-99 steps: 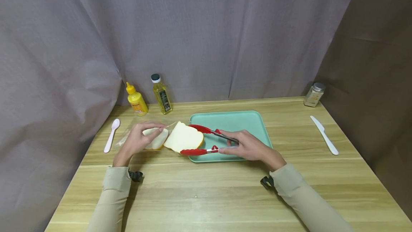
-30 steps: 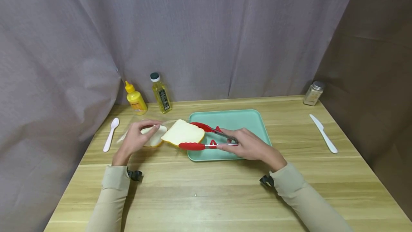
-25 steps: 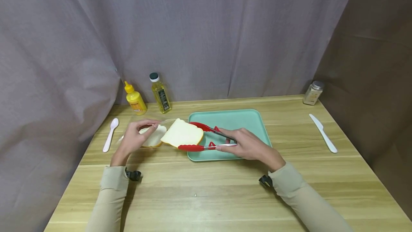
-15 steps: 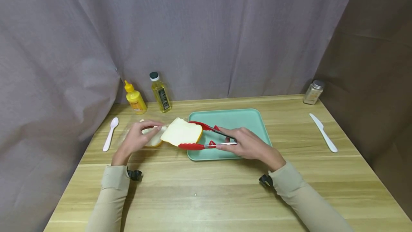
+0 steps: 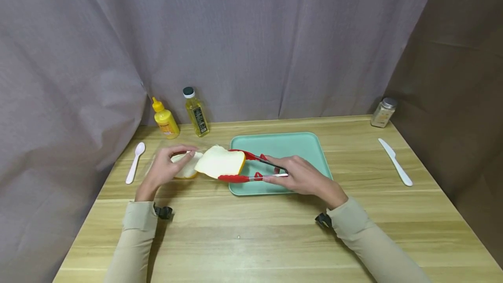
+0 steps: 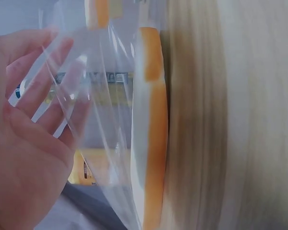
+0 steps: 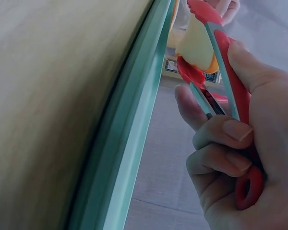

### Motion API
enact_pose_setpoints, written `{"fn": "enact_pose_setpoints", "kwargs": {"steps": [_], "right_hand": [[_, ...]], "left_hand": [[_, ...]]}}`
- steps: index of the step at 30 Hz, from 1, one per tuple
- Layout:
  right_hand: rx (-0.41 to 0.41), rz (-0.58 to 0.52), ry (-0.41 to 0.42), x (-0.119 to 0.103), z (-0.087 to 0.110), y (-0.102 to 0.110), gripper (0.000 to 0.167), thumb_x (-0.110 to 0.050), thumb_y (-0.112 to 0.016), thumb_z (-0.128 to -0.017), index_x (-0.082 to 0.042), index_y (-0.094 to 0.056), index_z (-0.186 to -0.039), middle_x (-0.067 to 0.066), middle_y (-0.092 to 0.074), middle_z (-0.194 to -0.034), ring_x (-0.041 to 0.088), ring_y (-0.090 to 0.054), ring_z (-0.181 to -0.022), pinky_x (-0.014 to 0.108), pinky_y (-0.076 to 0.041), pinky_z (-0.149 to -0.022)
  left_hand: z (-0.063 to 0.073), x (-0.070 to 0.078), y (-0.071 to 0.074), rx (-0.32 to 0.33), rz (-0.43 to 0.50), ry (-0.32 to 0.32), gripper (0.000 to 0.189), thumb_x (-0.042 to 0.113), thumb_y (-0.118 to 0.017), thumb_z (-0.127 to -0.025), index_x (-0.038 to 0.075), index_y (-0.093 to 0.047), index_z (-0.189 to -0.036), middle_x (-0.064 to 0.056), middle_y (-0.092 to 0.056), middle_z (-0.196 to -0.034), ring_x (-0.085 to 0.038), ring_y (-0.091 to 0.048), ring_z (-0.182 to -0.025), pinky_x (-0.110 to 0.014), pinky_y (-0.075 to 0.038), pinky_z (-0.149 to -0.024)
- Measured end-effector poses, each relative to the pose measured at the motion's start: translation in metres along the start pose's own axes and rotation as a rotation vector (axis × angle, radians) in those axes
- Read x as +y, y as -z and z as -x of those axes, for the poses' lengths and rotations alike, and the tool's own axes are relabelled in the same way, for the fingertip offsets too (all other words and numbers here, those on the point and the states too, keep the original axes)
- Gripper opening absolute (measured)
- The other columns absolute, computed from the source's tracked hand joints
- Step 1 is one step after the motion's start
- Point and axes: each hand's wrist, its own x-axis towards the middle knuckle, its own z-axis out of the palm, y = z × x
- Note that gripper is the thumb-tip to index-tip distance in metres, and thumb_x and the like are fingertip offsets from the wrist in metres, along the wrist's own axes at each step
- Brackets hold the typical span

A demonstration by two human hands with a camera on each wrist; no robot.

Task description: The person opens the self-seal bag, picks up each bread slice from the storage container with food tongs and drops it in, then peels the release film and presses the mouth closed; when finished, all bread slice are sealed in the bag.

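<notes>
My left hand [image 5: 167, 167] pinches the edge of a clear plastic bag [image 6: 103, 62], with thumb and fingers at the film in the left wrist view. Inside the bag a bread slice [image 6: 156, 129] with an orange crust lies low by the table. Curled round red-and-steel tongs [image 7: 230, 72], my right hand [image 5: 296, 174] holds them pointing left. Between the red tips of the tongs is a second bread slice [image 5: 220, 161], raised and slightly bowed, its left corner overlapping the bagged slice in the head view. Part of the bagged slice is hidden behind my left hand.
A green tray [image 5: 314, 152] lies beneath the tongs and right hand. Behind the bag stand a yellow squeeze bottle [image 5: 167, 123] and an oil bottle [image 5: 197, 115]. A white spoon [image 5: 135, 163] is at left; a white knife [image 5: 397, 163] and a spice jar [image 5: 383, 113] are at right.
Compared with 3.3 seconds ago, the slice in the tongs has shifted slightly left, lifted a little and bowed between the tips. Both hands keep their holds, with only small shifts.
</notes>
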Motion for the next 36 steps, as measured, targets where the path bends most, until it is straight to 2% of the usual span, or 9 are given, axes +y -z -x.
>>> {"fn": "enact_pose_setpoints", "kwargs": {"steps": [3, 7, 9, 13, 15, 20, 24, 29, 36], "right_hand": [[0.013, 0.020, -0.003, -0.001, -0.002, 0.001, 0.072, -0.060, -0.075, -0.098, -0.019, -0.060, -0.156, -0.012, -0.063, -0.079, 0.003, -0.041, -0.058, 0.022, -0.038, -0.052], [0.014, 0.055, -0.008, -0.003, -0.005, 0.003, 0.067, -0.057, -0.076, -0.098, -0.023, -0.061, -0.155, -0.012, -0.064, -0.079, 0.004, -0.042, -0.058, 0.022, -0.038, -0.052], [0.005, 0.068, -0.004, -0.004, -0.007, 0.003, 0.066, -0.059, -0.074, -0.099, -0.025, -0.062, -0.154, -0.014, -0.066, -0.081, 0.004, -0.043, -0.058, 0.022, -0.039, -0.053], [-0.012, 0.082, 0.013, -0.006, -0.013, 0.001, 0.065, -0.061, -0.071, -0.100, -0.028, -0.061, -0.155, -0.017, -0.068, -0.085, 0.004, -0.046, -0.059, 0.023, -0.041, -0.053], [-0.012, 0.079, 0.015, -0.008, -0.017, 0.000, 0.064, -0.061, -0.070, -0.100, -0.028, -0.061, -0.155, -0.017, -0.068, -0.085, 0.004, -0.046, -0.059, 0.023, -0.040, -0.053], [-0.001, 0.055, 0.010, -0.011, -0.026, -0.003, 0.065, -0.062, -0.070, -0.100, -0.029, -0.060, -0.155, -0.015, -0.068, -0.082, 0.003, -0.040, -0.056, 0.023, -0.036, -0.051], [-0.007, 0.027, 0.017, -0.013, -0.034, -0.008, 0.066, -0.061, -0.071, -0.100, -0.028, -0.060, -0.156, -0.012, -0.068, -0.081, 0.003, -0.037, -0.056, 0.023, -0.035, -0.052], [-0.012, 0.004, 0.027, -0.016, -0.046, -0.018, 0.068, -0.061, -0.071, -0.100, -0.025, -0.058, -0.157, -0.008, -0.066, -0.078, 0.004, -0.035, -0.056, 0.023, -0.032, -0.053], [-0.036, -0.027, 0.018, -0.023, -0.064, -0.033, 0.071, -0.064, -0.068, -0.101, -0.023, -0.056, -0.158, -0.003, -0.062, -0.072, 0.004, -0.030, -0.055, 0.023, -0.028, -0.052]], "left_hand": [[-0.001, 0.001, 0.002, 0.015, -0.012, -0.001, 0.022, 0.027, -0.074, -0.105, 0.013, -0.083, -0.120, 0.006, -0.081, -0.124, -0.012, -0.074, -0.120, -0.030, -0.057, -0.111], [-0.001, 0.000, 0.002, 0.023, -0.016, -0.014, 0.020, 0.025, -0.075, -0.105, 0.015, -0.084, -0.119, 0.006, -0.082, -0.122, -0.014, -0.075, -0.119, -0.019, -0.055, -0.107], [-0.002, -0.001, 0.002, 0.025, -0.020, -0.024, 0.018, 0.025, -0.075, -0.104, 0.016, -0.084, -0.118, 0.005, -0.082, -0.121, -0.015, -0.075, -0.118, -0.022, -0.056, -0.107], [-0.002, 0.000, 0.002, 0.022, -0.026, -0.039, 0.018, 0.025, -0.076, -0.104, 0.017, -0.085, -0.117, 0.005, -0.082, -0.120, -0.017, -0.076, -0.117, -0.036, -0.060, -0.107], [-0.002, 0.000, 0.001, 0.019, -0.027, -0.037, 0.017, 0.025, -0.076, -0.104, 0.018, -0.085, -0.118, 0.005, -0.082, -0.120, -0.016, -0.076, -0.116, -0.040, -0.060, -0.107], [-0.002, 0.001, 0.001, 0.029, -0.024, -0.016, 0.016, 0.026, -0.076, -0.104, 0.023, -0.084, -0.118, 0.007, -0.082, -0.120, -0.015, -0.075, -0.117, -0.027, -0.058, -0.106], [-0.002, 0.002, 0.001, 0.033, -0.013, -0.015, 0.017, 0.025, -0.075, -0.105, 0.022, -0.084, -0.118, 0.004, -0.082, -0.121, -0.017, -0.075, -0.118, -0.018, -0.054, -0.105], [-0.002, 0.004, 0.002, 0.039, -0.007, -0.019, 0.017, 0.022, -0.075, -0.104, 0.019, -0.084, -0.119, -0.001, -0.082, -0.122, -0.019, -0.076, -0.117, -0.020, -0.055, -0.104], [-0.001, 0.003, 0.003, 0.047, 0.028, -0.010, 0.017, 0.018, -0.075, -0.104, 0.017, -0.084, -0.118, -0.004, -0.082, -0.121, -0.015, -0.074, -0.116, -0.026, -0.056, -0.104]]}}
